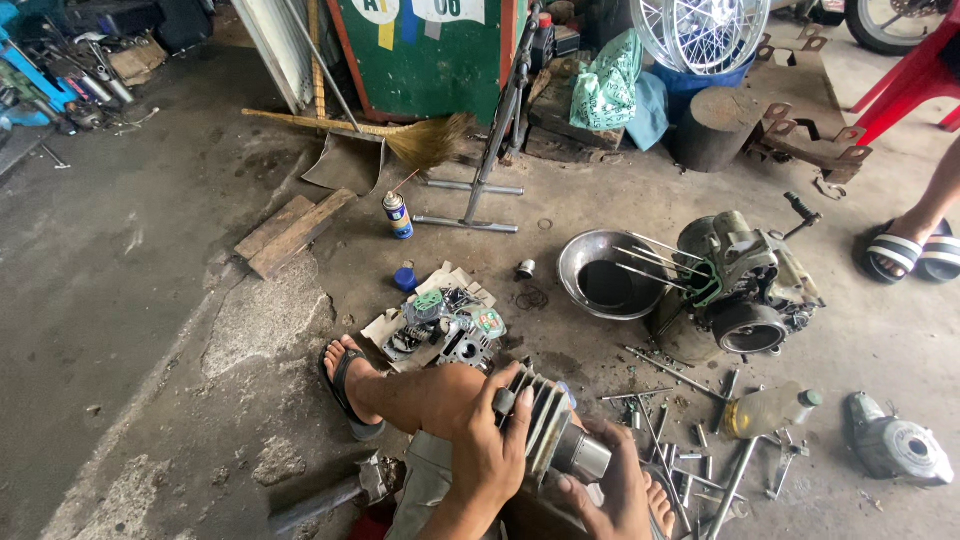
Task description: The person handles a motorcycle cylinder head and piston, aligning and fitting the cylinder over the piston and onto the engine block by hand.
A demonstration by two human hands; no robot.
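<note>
I hold a finned grey engine cylinder (548, 425) over my knee. My left hand (490, 450) wraps its upper fins. My right hand (610, 490) supports its round sleeve end from below. A motorcycle engine block (745, 285) with long studs lies on the concrete ahead, beside a metal bowl (608, 272) of dark oil. Engine parts rest on a piece of cardboard (445, 322) near my sandalled left foot (350, 385).
Wrenches and bolts (690, 450) are scattered to my right, with a plastic bottle (770, 410) and an engine cover (898, 448). A spray can (398, 214), broom (400, 135), dustpan, wood planks (290, 232) and a metal stand (480, 190) lie farther off. Another person's sandalled feet (910, 250) stand at right.
</note>
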